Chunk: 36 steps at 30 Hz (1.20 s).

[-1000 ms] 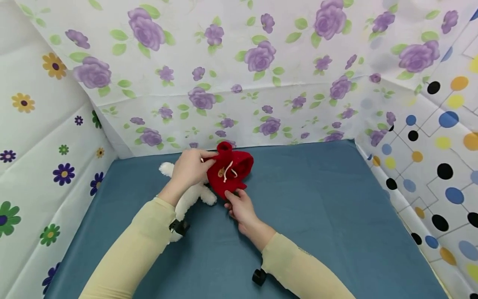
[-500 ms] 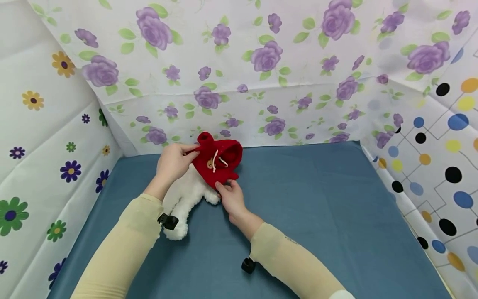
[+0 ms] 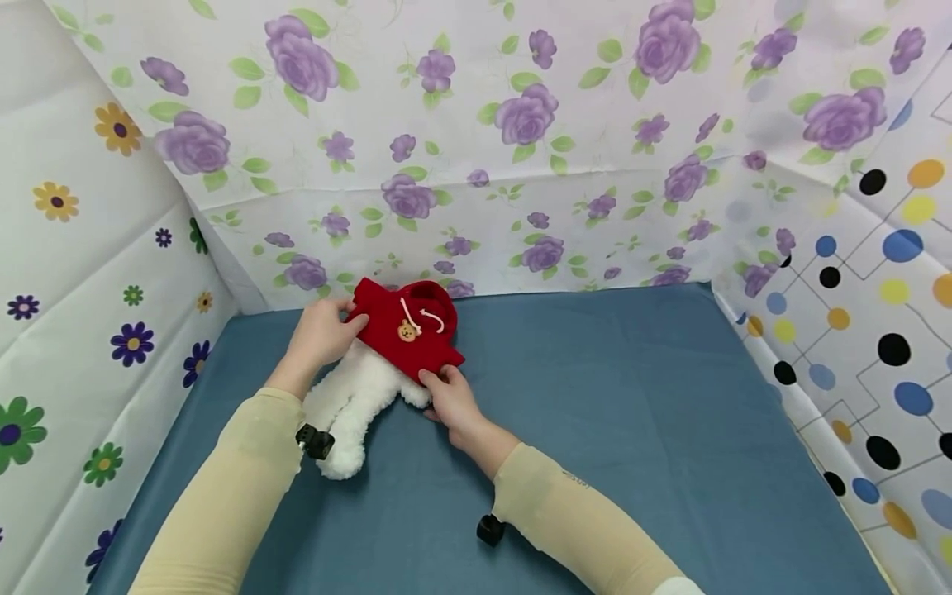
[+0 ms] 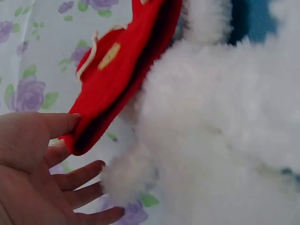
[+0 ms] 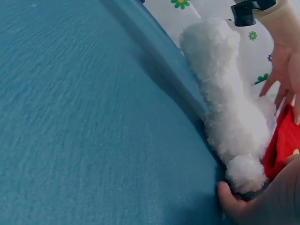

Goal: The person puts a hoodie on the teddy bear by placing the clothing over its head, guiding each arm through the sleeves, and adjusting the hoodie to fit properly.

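Observation:
A small red hoodie (image 3: 387, 330) with white drawstrings and a bear-face patch lies over the upper end of a white fluffy plush toy (image 3: 364, 388). The toy's head is hidden; its legs point toward me. My left hand (image 3: 318, 337) pinches the hoodie's left hem corner between thumb and index finger. In the left wrist view, that hand's other fingers spread beside a fluffy limb of the toy. At the opposite hem corner, my right hand (image 3: 455, 405) pinches the red cloth. The right wrist view shows the plush toy (image 5: 229, 108) beside the hoodie (image 5: 281, 140).
A blue cloth (image 3: 595, 430) covers the table. Behind it hangs a sheet with purple roses (image 3: 409, 197). A flowered sheet (image 3: 67, 273) borders the left side, and a dotted sheet (image 3: 855, 380) the right. Small black wrist cameras sit on both cuffs.
Both hands have moved left with the hoodie, which covers the toy's upper end more squarely. Its front is spread flatter, and the left hem corner is lower.

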Each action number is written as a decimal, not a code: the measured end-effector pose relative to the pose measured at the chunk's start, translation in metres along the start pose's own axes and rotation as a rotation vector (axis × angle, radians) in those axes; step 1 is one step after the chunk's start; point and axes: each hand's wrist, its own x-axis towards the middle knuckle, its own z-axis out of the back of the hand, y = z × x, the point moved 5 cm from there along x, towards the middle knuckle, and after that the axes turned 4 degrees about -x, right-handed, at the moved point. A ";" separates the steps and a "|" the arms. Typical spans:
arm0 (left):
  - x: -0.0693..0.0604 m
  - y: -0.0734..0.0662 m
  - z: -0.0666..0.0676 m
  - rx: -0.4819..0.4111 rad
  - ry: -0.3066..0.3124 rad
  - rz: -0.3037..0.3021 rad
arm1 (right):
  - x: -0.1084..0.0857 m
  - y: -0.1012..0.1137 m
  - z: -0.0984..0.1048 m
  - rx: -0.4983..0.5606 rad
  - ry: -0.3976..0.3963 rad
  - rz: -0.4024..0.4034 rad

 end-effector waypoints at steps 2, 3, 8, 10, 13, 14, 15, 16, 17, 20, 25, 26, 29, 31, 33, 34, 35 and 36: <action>0.000 0.006 -0.001 -0.012 0.019 0.019 | 0.000 -0.001 -0.003 0.052 0.025 -0.022; 0.000 0.009 -0.001 -0.019 0.028 0.029 | 0.000 -0.001 -0.004 0.076 0.038 -0.030; -0.001 0.019 -0.005 -0.040 0.040 0.033 | 0.003 -0.005 -0.010 0.162 0.063 -0.049; 0.000 0.022 -0.005 -0.040 0.030 0.026 | 0.004 -0.006 -0.010 0.175 0.057 -0.057; 0.000 0.026 -0.006 -0.036 0.013 0.022 | 0.006 -0.006 -0.010 0.183 0.043 -0.060; 0.000 0.026 -0.005 -0.034 0.008 0.021 | 0.006 -0.006 -0.009 0.182 0.034 -0.060; 0.000 0.026 -0.005 -0.034 0.006 0.021 | 0.007 -0.006 -0.009 0.176 0.024 -0.055; 0.000 0.027 -0.005 -0.037 0.009 0.021 | 0.007 -0.005 -0.008 0.168 0.014 -0.051; -0.001 0.026 -0.005 -0.040 0.011 0.021 | 0.008 -0.005 -0.007 0.157 0.001 -0.045; -0.003 0.024 -0.007 -0.068 0.035 0.025 | 0.010 -0.004 -0.001 0.141 -0.038 -0.034; -0.007 0.018 -0.015 -0.145 0.089 0.036 | 0.015 -0.002 0.020 0.140 -0.016 -0.043; -0.008 0.017 -0.018 -0.160 0.099 0.040 | 0.016 -0.001 0.025 0.135 0.000 -0.046; -0.012 0.014 -0.026 -0.201 0.108 0.046 | 0.017 0.003 0.042 0.113 0.037 -0.062; -0.015 0.013 -0.032 -0.226 0.109 0.045 | 0.017 0.007 0.054 0.076 0.044 -0.061; -0.019 0.009 -0.038 -0.251 0.104 0.036 | 0.018 0.011 0.066 0.039 0.041 -0.057; -0.020 0.006 -0.043 -0.260 0.103 0.029 | 0.016 0.014 0.073 0.017 0.040 -0.054; -0.021 0.003 -0.047 -0.273 0.099 0.022 | 0.015 0.016 0.081 -0.007 0.037 -0.052; -0.023 0.000 -0.052 -0.286 0.097 0.018 | 0.014 0.017 0.088 -0.032 0.035 -0.051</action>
